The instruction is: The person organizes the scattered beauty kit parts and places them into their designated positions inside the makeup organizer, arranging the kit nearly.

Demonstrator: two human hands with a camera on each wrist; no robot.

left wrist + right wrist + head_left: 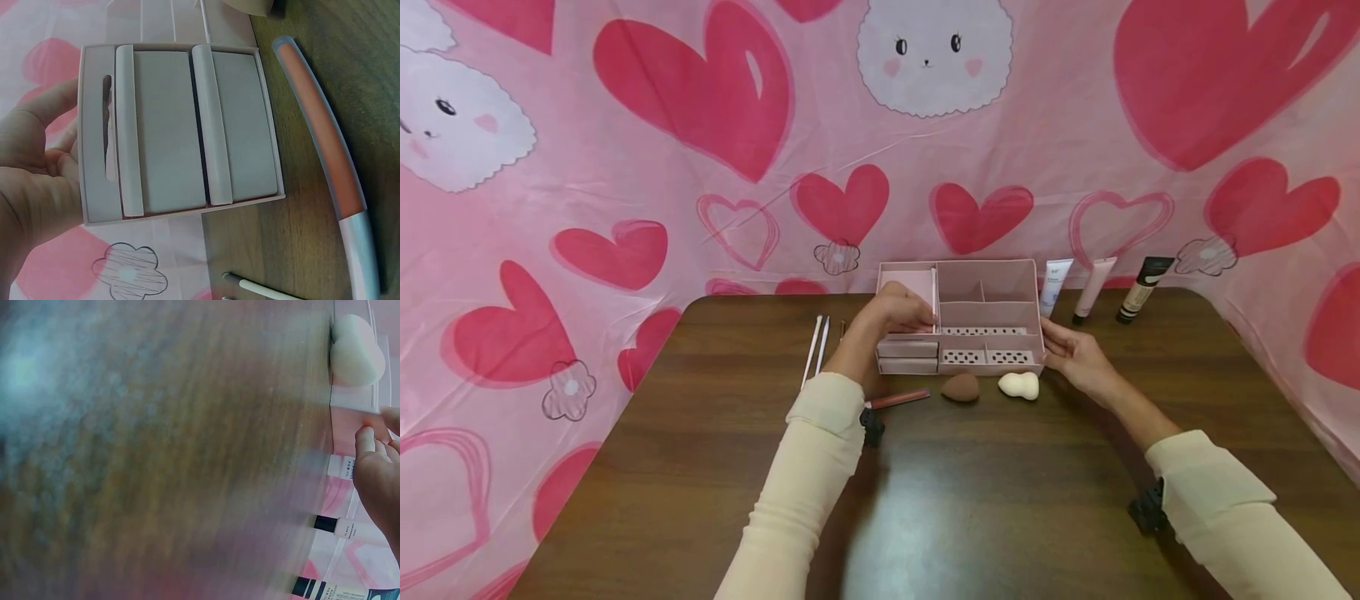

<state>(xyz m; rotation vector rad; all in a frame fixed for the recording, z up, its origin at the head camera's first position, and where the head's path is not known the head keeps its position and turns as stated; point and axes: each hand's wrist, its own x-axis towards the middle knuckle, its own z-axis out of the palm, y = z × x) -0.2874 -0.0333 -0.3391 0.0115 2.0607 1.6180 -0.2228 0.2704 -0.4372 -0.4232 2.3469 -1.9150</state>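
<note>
A pink makeup organizer (pixel 987 290) stands at the back of the table, with divided compartments on its right and two small drawers (pixel 170 128) at its lower left. My left hand (pixel 904 308) reaches into its upper left compartment. The fingers are curled at the inner partition, behind the slotted front panel (pixel 94 137), which partly hides them. Against the organizer's right side wall (pixel 350 428) my right hand (pixel 1077 357) rests with fairly straight fingers. Before the organizer lie a brown makeup sponge (pixel 961 387), a cream makeup sponge (pixel 1019 385) and a lip gloss tube (pixel 322 137).
Right of the organizer stand a white tube (pixel 1055 287), a pink tube (pixel 1094 290) and a black-capped beige tube (pixel 1142 290). Thin sticks (pixel 816 346) lie to the left. A pink heart-printed cloth (pixel 865 150) hangs behind the wooden table (pixel 970 500).
</note>
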